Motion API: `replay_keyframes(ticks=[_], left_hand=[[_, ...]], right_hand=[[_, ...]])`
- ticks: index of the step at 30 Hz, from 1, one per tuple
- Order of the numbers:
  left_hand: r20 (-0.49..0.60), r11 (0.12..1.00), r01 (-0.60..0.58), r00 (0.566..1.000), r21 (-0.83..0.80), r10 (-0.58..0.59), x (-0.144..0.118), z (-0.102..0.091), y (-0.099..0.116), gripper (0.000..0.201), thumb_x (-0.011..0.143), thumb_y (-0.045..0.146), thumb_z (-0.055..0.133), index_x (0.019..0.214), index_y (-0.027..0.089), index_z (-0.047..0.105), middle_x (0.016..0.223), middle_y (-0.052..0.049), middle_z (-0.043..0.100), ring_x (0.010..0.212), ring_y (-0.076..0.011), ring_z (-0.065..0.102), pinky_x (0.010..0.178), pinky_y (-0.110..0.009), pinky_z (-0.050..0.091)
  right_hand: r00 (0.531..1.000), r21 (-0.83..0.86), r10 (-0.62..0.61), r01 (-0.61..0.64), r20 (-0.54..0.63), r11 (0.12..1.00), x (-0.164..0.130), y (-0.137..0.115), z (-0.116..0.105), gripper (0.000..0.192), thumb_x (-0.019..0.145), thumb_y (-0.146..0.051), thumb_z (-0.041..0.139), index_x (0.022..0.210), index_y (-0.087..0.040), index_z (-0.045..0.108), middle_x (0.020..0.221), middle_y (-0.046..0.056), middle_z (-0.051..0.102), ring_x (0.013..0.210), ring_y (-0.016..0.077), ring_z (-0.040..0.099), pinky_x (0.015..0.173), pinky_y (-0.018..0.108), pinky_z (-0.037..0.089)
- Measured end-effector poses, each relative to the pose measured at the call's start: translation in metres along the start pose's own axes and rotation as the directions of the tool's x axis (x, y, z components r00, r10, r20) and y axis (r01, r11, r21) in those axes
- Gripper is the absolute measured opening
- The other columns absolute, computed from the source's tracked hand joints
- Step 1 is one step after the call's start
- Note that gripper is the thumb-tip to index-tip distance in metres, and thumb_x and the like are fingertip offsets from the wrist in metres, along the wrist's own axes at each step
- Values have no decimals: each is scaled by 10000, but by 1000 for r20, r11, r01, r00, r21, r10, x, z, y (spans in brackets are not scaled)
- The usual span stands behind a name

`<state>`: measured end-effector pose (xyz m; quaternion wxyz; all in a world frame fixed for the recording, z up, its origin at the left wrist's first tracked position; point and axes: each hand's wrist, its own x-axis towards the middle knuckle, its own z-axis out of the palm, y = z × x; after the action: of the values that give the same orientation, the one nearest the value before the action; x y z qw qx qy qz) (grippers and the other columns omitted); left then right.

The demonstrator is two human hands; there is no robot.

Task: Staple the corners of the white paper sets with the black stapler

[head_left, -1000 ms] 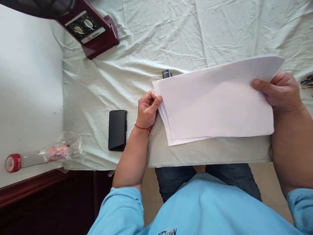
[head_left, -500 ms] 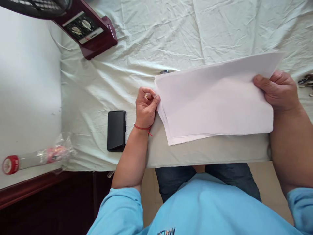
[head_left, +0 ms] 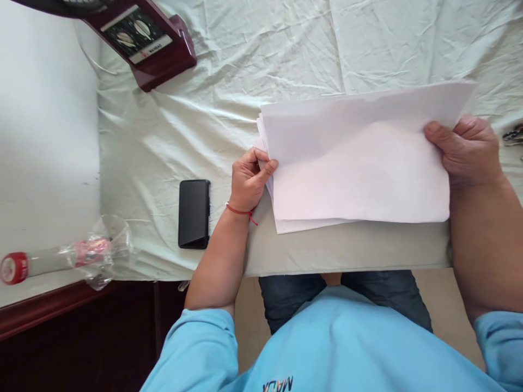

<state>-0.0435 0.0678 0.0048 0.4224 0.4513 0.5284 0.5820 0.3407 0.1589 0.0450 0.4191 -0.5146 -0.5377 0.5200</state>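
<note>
"So, what could go wrong with the white sheets (head_left: pixel 355 163)?"

"Their layers sit unevenly at the left, and a lower one pokes out on the near side. If the left pinch slackens, they could slide apart; if the right thumb bears down too hard, the top sheet may crease."

"And where do they lie relative to the grip?"

"Between both hands, over the near part of the cloth-covered table (head_left: pixel 229 98). The left hand (head_left: pixel 251 177) pinches their left edge between thumb and fingers; the right hand (head_left: pixel 469 147) clasps the right end, thumb on top, fingers behind."

"Anything farther out?"

"A dark phone (head_left: pixel 194 214), left of the left forearm, apart from the sheets."
</note>
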Motion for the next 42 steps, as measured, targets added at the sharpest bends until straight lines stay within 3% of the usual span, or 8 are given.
replay_keyframes(ticks=[3,9,16,20,28,33,37,42], left_hand=[[-39,1000,4,999,-16,-4,0,1,0,531,764,575,995,749,222,598,714,39,556,676,-109,528,664,-263,463],[-95,999,-46,994,2,46,1,4,0,614,835,593,932,712,217,463,677,49,406,629,-91,438,608,-245,426],[-127,996,-30,992,-81,19,0,3,1,521,924,629,846,747,224,569,695,29,450,657,-120,544,638,-273,514],[-128,991,-40,991,-130,23,2,2,2,540,931,660,819,712,222,592,663,21,468,642,-131,567,612,-280,518],[-159,993,-11,987,-118,-8,-1,7,0,594,942,801,707,790,228,669,733,-8,565,823,-199,718,752,-343,597],[-63,997,-6,998,-73,1,-4,5,0,524,806,678,927,808,232,653,765,6,618,795,-179,717,717,-317,599],[-61,998,3,998,-65,-7,-4,3,2,510,768,564,997,777,222,619,755,26,603,718,-138,663,692,-296,591],[-109,997,-29,994,-67,21,-2,2,0,537,795,636,954,891,235,611,885,-1,640,918,-186,712,845,-334,613]], right_hand=[[999,21,22,-22,34,1000,-3,-3,5,511,755,-548,798,1127,-214,693,1174,58,657,960,193,694,897,391,589],[999,-33,34,-33,38,999,-3,-1,4,402,797,-489,786,1058,-195,705,1134,45,665,849,88,655,794,250,565],[998,-51,-24,26,51,998,-2,1,5,395,843,-483,746,1145,-233,699,1208,58,645,945,138,676,914,355,550],[997,-70,-14,19,81,997,-4,-2,2,362,833,-458,762,1120,-245,709,1230,52,639,969,134,669,941,341,538],[995,-53,20,-15,93,999,-6,-6,1,420,715,-512,837,1000,-228,719,1199,38,653,887,116,650,816,303,572],[991,-42,36,-31,127,999,-6,-7,3,436,710,-511,841,987,-198,717,1117,52,668,842,91,642,756,230,565],[989,-22,59,-56,139,998,-7,-7,1,498,691,-505,855,1040,-180,711,1131,74,657,879,117,657,774,236,572],[976,-118,122,-102,178,988,-8,1,-9,506,650,-538,858,942,-150,713,1085,72,664,844,127,657,737,236,594]])
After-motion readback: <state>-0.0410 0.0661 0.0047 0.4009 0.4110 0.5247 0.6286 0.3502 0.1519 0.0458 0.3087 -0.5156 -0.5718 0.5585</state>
